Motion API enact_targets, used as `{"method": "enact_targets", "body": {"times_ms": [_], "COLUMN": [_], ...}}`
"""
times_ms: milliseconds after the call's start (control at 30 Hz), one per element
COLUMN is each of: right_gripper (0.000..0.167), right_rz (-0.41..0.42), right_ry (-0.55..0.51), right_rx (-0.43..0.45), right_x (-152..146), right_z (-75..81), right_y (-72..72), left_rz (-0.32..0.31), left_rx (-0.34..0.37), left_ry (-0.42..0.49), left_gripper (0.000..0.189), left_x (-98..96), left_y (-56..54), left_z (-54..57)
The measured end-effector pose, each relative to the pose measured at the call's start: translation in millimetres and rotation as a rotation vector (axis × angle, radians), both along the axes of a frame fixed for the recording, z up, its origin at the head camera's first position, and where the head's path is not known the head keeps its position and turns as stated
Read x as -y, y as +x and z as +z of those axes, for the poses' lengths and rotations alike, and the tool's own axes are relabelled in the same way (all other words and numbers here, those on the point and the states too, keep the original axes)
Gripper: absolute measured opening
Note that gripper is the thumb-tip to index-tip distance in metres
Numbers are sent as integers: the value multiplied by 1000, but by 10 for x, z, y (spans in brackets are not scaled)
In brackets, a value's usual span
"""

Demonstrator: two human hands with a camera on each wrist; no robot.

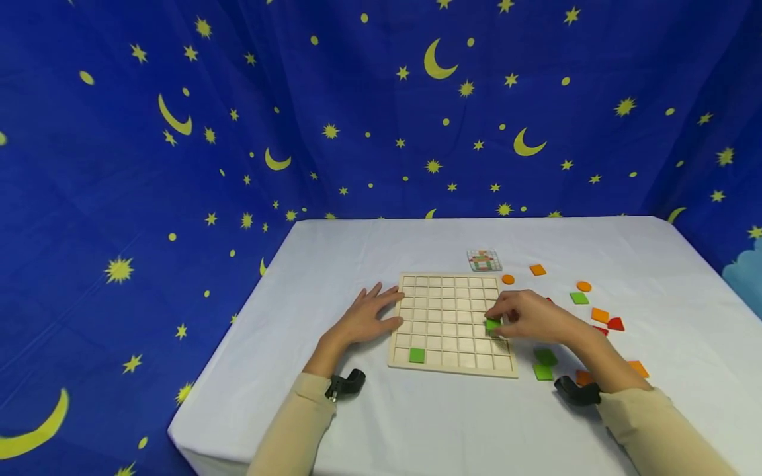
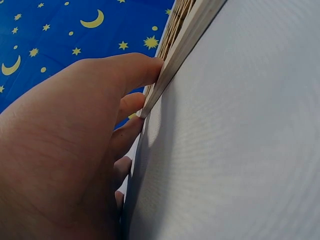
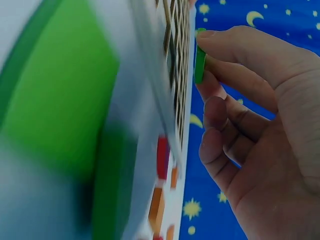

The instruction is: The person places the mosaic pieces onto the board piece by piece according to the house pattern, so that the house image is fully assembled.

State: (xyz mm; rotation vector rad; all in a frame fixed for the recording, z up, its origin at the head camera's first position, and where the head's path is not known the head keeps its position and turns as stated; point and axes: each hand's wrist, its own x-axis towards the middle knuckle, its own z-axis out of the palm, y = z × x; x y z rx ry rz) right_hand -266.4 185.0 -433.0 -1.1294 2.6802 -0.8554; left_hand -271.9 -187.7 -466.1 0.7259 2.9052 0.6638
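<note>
A wooden grid board (image 1: 452, 371) lies on the white table, with one green square tile (image 1: 417, 356) in its row nearest me, toward the left. My left hand (image 1: 360, 318) rests at the board's left side, its thumb and fingertips touching the frame, as the left wrist view also shows. Over the right part of the grid, my right hand (image 1: 526, 317) pinches another green square tile (image 3: 199, 67) between thumb and fingers. In the right wrist view that tile is seen edge-on, above the board; its other fingers curl loosely beneath.
Behind the board lies a small pattern card (image 1: 484, 260). Loose tiles spread to the right: orange circles (image 1: 584, 286), orange squares (image 1: 538, 270), red pieces (image 1: 616, 324) and several green squares (image 1: 543, 372), some near or under my right forearm. A starry blue curtain (image 1: 369, 99) surrounds the table.
</note>
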Motion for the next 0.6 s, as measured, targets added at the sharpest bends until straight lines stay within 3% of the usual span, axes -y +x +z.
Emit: {"method": "enact_targets", "body": {"times_ms": [267, 600], "right_gripper": [25, 26], "right_rz": [114, 170], "right_ry": [-59, -35], "right_rx": [-1, 31], "right_x": [371, 877], "right_z": [-48, -2], "right_y": [-43, -34], "left_rz": [-4, 3], "left_rx": [1, -7], "left_ry": [7, 4], "left_gripper": [61, 61], "left_x": [-22, -5], "left_y": [-2, 1], "left_z": [-22, -8]}}
